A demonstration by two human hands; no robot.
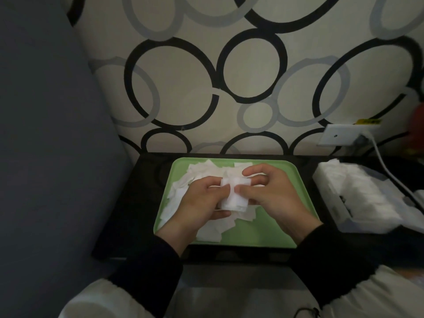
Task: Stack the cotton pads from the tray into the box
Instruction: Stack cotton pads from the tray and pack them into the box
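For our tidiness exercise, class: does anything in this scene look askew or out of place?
Yes. The loose pads on the tray lie jumbled at all angles. In the box, the far pads look ruffled and rise above the rim. The left hand and right hand grip a stack.

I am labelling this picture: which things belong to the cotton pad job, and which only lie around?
Job: green tray, loose cotton pads, pad stack gripped by left hand and right hand, box.
Lying about: wall socket, white cable.
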